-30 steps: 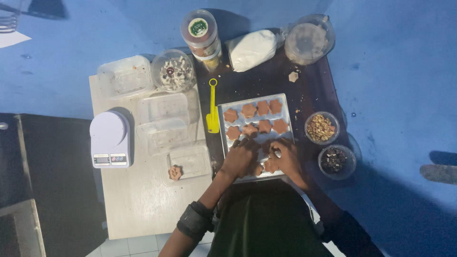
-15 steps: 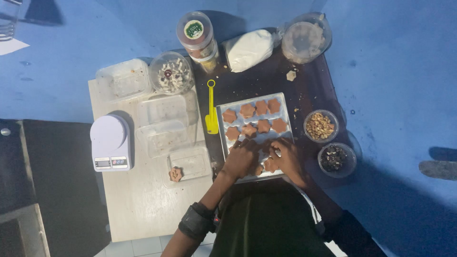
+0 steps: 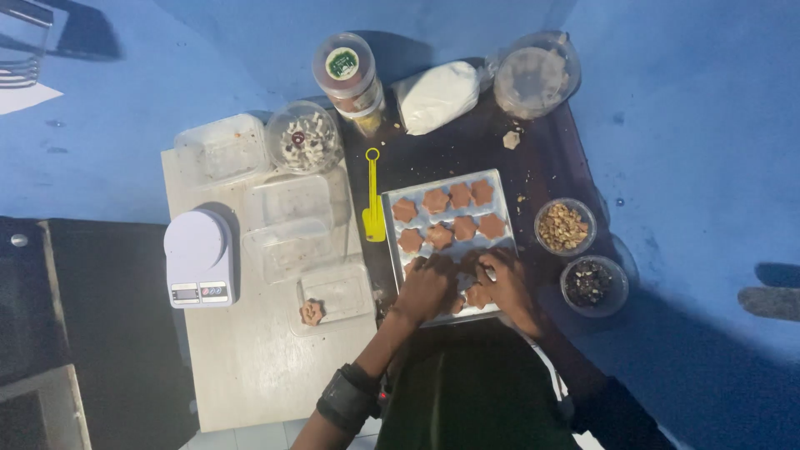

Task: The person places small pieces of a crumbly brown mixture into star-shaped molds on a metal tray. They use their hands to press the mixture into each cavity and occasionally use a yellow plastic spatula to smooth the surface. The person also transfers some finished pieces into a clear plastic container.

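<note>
At frame centre the metal tray (image 3: 508,218) on the dark bench (image 3: 433,158) holds seven finished star-shaped pieces (image 3: 439,236); its lower rows look unfinished. Left hand (image 3: 427,287) and right hand (image 3: 504,282), fingers curled, seemingly press a piece there.

Single head view, steep top-down, fairly far above table (image 3: 250,367); wearer's dark torso fills bottom edge.
</note>
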